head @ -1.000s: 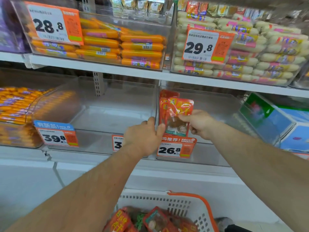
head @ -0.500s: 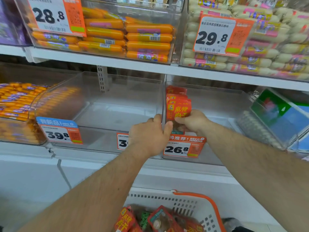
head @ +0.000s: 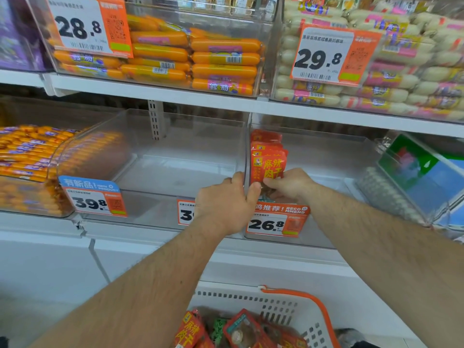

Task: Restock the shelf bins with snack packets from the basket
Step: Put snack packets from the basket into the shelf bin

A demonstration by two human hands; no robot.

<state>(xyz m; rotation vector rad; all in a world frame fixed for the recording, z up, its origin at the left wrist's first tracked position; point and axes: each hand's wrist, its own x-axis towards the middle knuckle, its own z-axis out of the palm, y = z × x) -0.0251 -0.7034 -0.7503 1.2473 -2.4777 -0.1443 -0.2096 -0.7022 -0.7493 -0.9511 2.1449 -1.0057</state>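
Right hand [head: 288, 185] pinches the front red snack packet [head: 268, 167] upright in the clear bin [head: 326, 156], left hand [head: 226, 200] grips the bin's divider edge, mid-placing; next likely let go and reach for the basket [head: 301, 312] below

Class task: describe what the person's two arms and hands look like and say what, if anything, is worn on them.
Both forearms are bare and hairy, with no sleeves in view. The left hand and right hand wear no gloves; no watch, ring or bracelet shows on either.
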